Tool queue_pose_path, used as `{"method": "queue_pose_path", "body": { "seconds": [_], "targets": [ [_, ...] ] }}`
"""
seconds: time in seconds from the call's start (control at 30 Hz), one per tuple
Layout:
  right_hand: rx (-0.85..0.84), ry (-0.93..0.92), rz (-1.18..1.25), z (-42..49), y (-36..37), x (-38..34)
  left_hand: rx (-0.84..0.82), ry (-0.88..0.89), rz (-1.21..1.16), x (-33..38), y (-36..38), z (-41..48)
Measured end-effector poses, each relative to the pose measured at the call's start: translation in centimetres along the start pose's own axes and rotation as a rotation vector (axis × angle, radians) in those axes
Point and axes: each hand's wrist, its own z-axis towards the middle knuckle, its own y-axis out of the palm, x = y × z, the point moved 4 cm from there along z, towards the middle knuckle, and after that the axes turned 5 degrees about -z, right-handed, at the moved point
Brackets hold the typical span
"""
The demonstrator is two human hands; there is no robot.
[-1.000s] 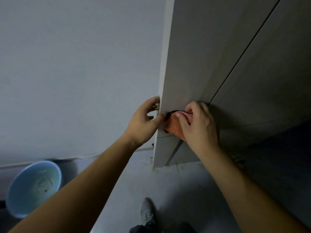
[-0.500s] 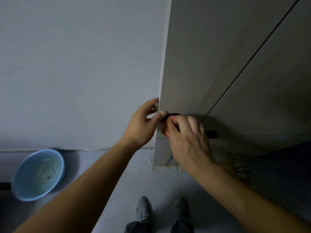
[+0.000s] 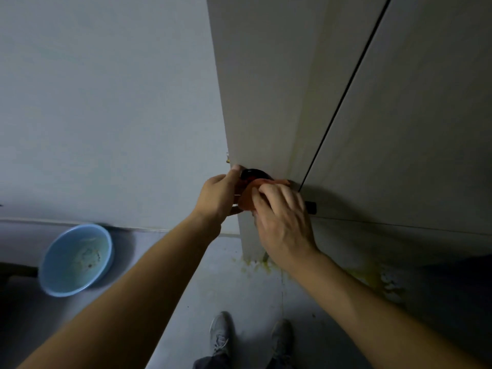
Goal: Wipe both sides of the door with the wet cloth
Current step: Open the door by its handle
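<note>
Left hand (image 3: pixel 217 195) grasps the door (image 3: pixel 266 102) edge, thumb on the near face. Right hand (image 3: pixel 282 222) clutches orange cloth (image 3: pixel 246 198) against black handle (image 3: pixel 253 173) beside that edge.

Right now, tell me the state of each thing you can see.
door: open, held by its edge.
left hand: grips the door's edge.
right hand: holds the cloth against the handle.
cloth: bunched over the handle.
handle: mostly covered, black end showing.
basin: upright on the floor, dirty inside.
</note>
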Motion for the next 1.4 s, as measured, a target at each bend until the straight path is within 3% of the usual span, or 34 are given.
{"method": "queue_pose_path", "body": {
  "seconds": [0.3,0.4,0.53,0.67,0.77,0.87,1.0,1.07,1.1,1.2,1.27,1.33,1.4],
  "targets": [
    [-0.059,-0.049,0.092,-1.4,-0.1,4.7,0.013,-0.05,0.013,0.2,1.0,1.0],
    [-0.034,0.003,0.08,-0.7,0.2,2.9,0.02,-0.057,-0.022,-0.1,1.1,0.9],
    [0.012,-0.062,0.095,-0.3,1.4,0.8,0.014,-0.043,-0.022,0.0,1.2,1.0],
    [0.061,-0.147,0.038,-2.9,0.3,5.0,-0.024,-0.072,-0.016,-0.2,1.0,0.9],
    [0.089,-0.057,0.001,-4.6,-1.0,7.6,-0.044,-0.073,-0.013,-0.3,1.0,0.5],
    [0.041,0.029,0.006,-3.9,-0.3,5.5,-0.046,-0.073,-0.027,-0.8,1.2,0.0],
    [-0.001,-0.051,0.084,-2.2,0.5,3.8,-0.044,-0.066,-0.036,-0.9,1.3,0.0],
    [-0.039,0.091,0.172,-3.0,0.1,5.8,-0.057,-0.065,-0.026,-0.7,1.2,0.0],
    [-0.059,0.255,0.277,-3.7,-0.6,6.8,-0.068,-0.068,-0.028,-0.7,1.1,0.0],
    [-0.159,0.976,0.818,-7.0,-0.1,8.0,-0.089,-0.086,-0.045,-1.0,0.9,-0.1],
    [-0.066,1.349,1.284,-8.1,0.6,6.4,-0.098,-0.084,-0.034,-1.1,0.8,0.0],
    [0.086,1.553,1.675,-7.4,0.5,4.0,-0.108,-0.077,-0.003,-1.1,0.7,0.1],
    [0.211,1.578,1.899,-5.6,0.2,2.1,-0.122,-0.088,0.012,-1.1,0.5,0.2]
  ]
}}
